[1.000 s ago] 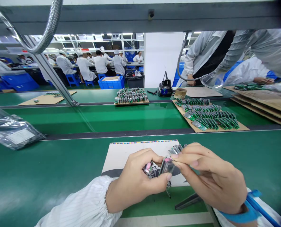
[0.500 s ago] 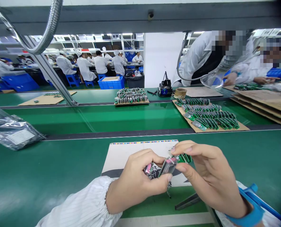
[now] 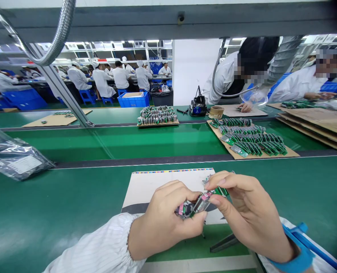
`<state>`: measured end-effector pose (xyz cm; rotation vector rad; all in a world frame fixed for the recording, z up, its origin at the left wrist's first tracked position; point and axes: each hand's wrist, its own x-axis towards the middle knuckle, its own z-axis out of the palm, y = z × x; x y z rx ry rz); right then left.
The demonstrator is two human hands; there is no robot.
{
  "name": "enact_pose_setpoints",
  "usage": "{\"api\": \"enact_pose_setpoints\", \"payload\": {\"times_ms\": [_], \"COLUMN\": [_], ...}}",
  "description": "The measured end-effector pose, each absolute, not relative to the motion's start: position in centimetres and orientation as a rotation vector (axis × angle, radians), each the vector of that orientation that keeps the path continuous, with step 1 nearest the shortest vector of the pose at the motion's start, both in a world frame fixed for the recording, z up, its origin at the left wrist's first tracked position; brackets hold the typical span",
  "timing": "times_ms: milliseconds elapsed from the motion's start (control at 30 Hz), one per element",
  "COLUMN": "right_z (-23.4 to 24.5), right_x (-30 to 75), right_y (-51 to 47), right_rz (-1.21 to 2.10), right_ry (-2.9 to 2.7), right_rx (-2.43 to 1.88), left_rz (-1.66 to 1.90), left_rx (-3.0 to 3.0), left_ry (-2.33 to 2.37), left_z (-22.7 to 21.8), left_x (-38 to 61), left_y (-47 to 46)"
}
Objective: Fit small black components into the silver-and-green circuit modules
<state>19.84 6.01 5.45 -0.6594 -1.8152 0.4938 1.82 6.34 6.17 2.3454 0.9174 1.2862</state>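
My left hand (image 3: 168, 210) is closed round a small circuit board module (image 3: 201, 203) with a grey metal side and a pink patch at its upper end. More boards with a pink part (image 3: 182, 208) show inside the same hand, partly covered by its fingers. My right hand (image 3: 242, 206) has its thumb and fingertips bent about the module's upper end, the thumb touching it. Just behind these fingers, several green boards (image 3: 221, 190) rest on a white printed cardboard sheet (image 3: 163, 185).
Beyond the near bench, cardboard trays hold rows of boards (image 3: 250, 138) and a further batch (image 3: 157, 115). A plastic bag (image 3: 19, 159) lies at left. Stacked cardboard (image 3: 319, 121) stands at right. Across the line, a person in white (image 3: 221, 81) leans over the bench.
The module in my left hand has tilted slightly, and my right thumb is now against its upper end. Across the line, the person has leaned lower, a hand now on the cardboard.
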Motion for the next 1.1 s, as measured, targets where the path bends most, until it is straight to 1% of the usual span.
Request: {"api": "enact_pose_setpoints", "payload": {"times_ms": [500, 700, 800, 900, 967, 1000, 1067, 1100], "right_z": [5.2, 6.0, 6.5, 7.0, 7.3, 7.4, 7.5, 7.3], "right_x": [19.8, 20.7, 20.9, 21.4, 22.6, 23.5, 25.9, 27.3], "right_y": [5.9, 6.4, 6.9, 7.7, 8.7, 9.4, 11.1, 12.1], "right_rz": [0.551, 0.611, 0.677, 0.758, 0.759, 0.723, 0.582, 0.466], "right_ry": [-1.819, -1.938, -2.055, -2.004, -1.941, -1.934, -1.969, -1.998], "right_rx": [-0.650, -0.764, -0.830, -0.901, -1.030, -1.163, -1.548, -1.836], "left_rz": [1.289, 1.328, 1.227, 1.126, 1.079, 1.068, 1.068, 1.073], "left_rx": [2.531, 2.317, 2.189, 2.036, 1.829, 1.694, 1.389, 1.234], "left_ry": [0.917, 0.905, 0.950, 1.046, 1.129, 1.153, 1.139, 1.107], "left_z": [6.3, 6.3, 6.2, 6.2, 6.3, 6.4, 6.7, 6.9], "left_x": [1.7, 1.7, 1.7, 1.5, 1.3, 1.2, 1.0, 0.9], "left_y": [6.1, 6.4, 6.9, 7.6, 8.3, 8.7, 9.4, 9.7]}}
